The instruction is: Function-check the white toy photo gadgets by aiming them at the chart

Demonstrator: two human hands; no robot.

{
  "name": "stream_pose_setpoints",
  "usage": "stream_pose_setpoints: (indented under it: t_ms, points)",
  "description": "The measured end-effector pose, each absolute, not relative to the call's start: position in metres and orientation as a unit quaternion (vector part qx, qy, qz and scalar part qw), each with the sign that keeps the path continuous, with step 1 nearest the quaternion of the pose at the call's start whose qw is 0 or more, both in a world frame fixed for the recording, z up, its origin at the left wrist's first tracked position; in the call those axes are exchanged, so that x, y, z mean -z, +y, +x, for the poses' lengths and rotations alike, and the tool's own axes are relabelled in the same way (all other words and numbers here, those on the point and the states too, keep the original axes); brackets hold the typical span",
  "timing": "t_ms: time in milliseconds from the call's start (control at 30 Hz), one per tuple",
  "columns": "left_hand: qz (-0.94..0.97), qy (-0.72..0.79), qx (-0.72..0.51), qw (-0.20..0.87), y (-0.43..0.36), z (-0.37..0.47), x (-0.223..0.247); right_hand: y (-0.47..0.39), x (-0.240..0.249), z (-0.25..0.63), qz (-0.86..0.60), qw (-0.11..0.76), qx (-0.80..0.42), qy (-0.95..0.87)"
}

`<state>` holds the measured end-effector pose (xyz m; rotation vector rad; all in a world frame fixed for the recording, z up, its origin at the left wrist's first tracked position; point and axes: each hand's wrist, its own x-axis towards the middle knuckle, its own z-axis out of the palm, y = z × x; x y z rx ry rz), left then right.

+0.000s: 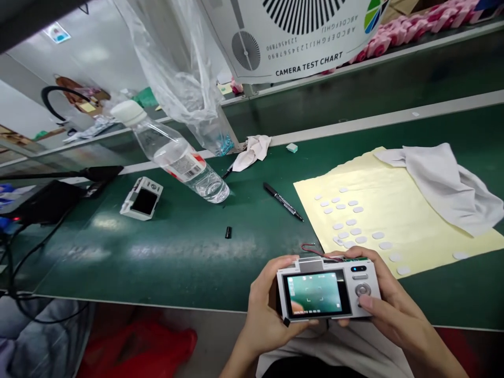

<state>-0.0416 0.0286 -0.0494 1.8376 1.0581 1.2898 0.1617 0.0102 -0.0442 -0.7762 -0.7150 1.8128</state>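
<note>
A white camera with its screen lit is held between both hands at the table's front edge. My left hand wraps round its left end. On the right end my right hand is closed, its thumb resting by the round button pad. The screen shows a green surface with focus brackets. Red and dark wires and a bit of green board stick out at the camera's top. Just behind lies a yellow sheet with several white oval stickers.
Left of centre stand a tilted-looking water bottle and a second white camera. An uncapped black marker, its cap and a grey cloth lie on the green table. A test chart hangs behind.
</note>
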Motion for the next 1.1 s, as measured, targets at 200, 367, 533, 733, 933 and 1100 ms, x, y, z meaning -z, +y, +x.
stream_pose_setpoints:
  t_ms: [200, 367, 533, 733, 933, 1100]
  points:
    - [0.685, 0.423, -0.478, 0.351, 0.0269, -0.0414, 0.0485, 0.0109, 0.0452, 0.1655, -0.317, 0.483, -0.766, -0.283]
    - [0.668, 0.430, -0.476, 0.377, 0.0280, -0.0406, 0.0485, 0.0108, 0.0459, 0.1662, -0.339, 0.472, -0.774, -0.250]
    - [0.665, 0.427, -0.477, 0.384, 0.0284, -0.0408, 0.0490, 0.0103, 0.0436, 0.1656, -0.339, 0.473, -0.776, -0.245]
    - [0.670, 0.418, -0.482, 0.380, 0.0276, -0.0415, 0.0495, 0.0106, 0.0436, 0.1656, -0.333, 0.479, -0.772, -0.253]
    - [0.671, 0.420, -0.482, 0.375, 0.0285, -0.0415, 0.0503, 0.0106, 0.0449, 0.1657, -0.334, 0.480, -0.768, -0.260]
    - [0.672, 0.418, -0.480, 0.379, 0.0286, -0.0414, 0.0500, 0.0109, 0.0458, 0.1661, -0.323, 0.479, -0.772, -0.266]
